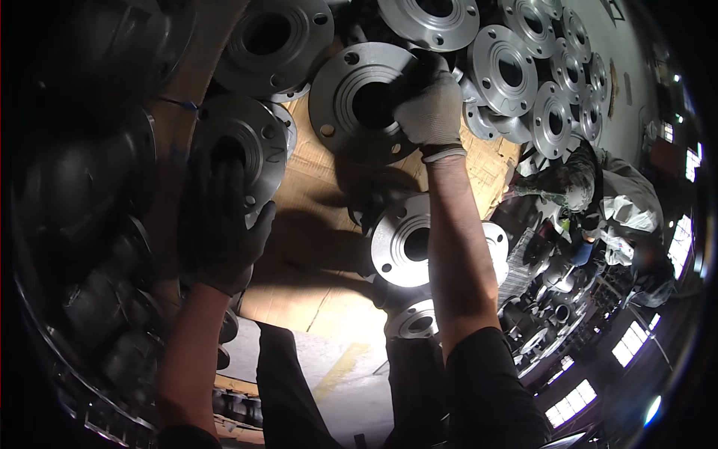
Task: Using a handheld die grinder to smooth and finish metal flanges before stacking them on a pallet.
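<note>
My right hand (434, 108), in a pale knit glove with dark finger areas, is closed at the right side of a round grey metal flange (340, 93). This flange has a wide centre bore and bolt holes, and the hand covers part of its rim and bore. My left hand (224, 232), gloved and in deep shadow, lies against another flange (262, 153) at the left, with chalk-like marking on its face. Its fingers reach up flat over that flange's bore, the thumb spread apart. Brown cardboard (299, 254) lies between the hands, with shadows across it.
More flanges (505, 71) are stacked at the back right, and a large one (273, 41) lies at the back left. Beside my right forearm sits another flange (400, 243). A person in camouflage clothing (568, 179) is at the right. Dark metal parts (90, 194) fill the left.
</note>
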### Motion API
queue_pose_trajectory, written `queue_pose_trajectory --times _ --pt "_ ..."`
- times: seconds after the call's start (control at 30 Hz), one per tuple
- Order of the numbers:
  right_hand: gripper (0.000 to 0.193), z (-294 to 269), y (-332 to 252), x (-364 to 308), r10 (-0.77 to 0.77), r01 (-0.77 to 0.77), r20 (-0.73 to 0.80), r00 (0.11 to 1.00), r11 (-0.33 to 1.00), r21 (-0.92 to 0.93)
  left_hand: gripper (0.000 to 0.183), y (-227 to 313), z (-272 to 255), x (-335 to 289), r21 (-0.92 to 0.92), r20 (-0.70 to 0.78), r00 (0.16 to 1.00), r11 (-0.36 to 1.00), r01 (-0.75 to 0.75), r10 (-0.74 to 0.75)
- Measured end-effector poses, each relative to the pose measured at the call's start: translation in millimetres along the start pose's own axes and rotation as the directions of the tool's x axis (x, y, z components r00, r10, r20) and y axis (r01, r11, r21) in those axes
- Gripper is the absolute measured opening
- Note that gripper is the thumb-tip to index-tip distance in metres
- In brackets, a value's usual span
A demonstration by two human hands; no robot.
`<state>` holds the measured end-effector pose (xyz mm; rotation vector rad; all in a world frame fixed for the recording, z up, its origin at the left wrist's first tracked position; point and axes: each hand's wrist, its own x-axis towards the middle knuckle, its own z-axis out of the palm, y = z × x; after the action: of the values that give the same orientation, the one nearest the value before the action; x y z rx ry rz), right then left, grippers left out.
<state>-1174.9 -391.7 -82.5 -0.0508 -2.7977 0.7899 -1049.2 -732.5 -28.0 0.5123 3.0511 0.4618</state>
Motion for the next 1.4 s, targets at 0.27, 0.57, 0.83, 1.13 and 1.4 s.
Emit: queue_pose_trajectory --times 0.27,0.57,0.83,1.13,1.4 --pt "0.072 -24.5 -29.2 -101.6 0.465 -0.442 -0.094 0.880 0.876 0.191 0.085 -5.7 -10.4 1.0 0.048 0.106 0.994 0.999 0.008 -0.013" --pt "0.097 -143.5 3.0 -178.5 0.133 -0.269 0.580 0.803 0.950 0.156 0.087 -8.9 -2.4 -2.2 0.100 -0.018 0.999 0.994 -0.045 0.047" --pt "0.094 -113.9 -10.8 -142.9 0.493 -0.356 0.622 0.608 0.870 -0.342 0.074 -2.8 -10.1 0.9 0.066 0.054 0.999 0.998 0.001 -0.005" --pt "0.061 -102.4 -69.2 -173.0 0.489 -0.419 0.451 0.747 0.872 -0.253 0.082 -4.4 -12.2 0.5 0.059 0.056 0.998 0.998 -0.002 -0.001" --pt "0.046 -78.8 -103.6 -161.4 0.577 -0.589 0.351 0.738 0.804 -0.083 0.087 -8.4 -14.9 -1.0 0.026 0.054 0.998 0.999 -0.034 0.033"
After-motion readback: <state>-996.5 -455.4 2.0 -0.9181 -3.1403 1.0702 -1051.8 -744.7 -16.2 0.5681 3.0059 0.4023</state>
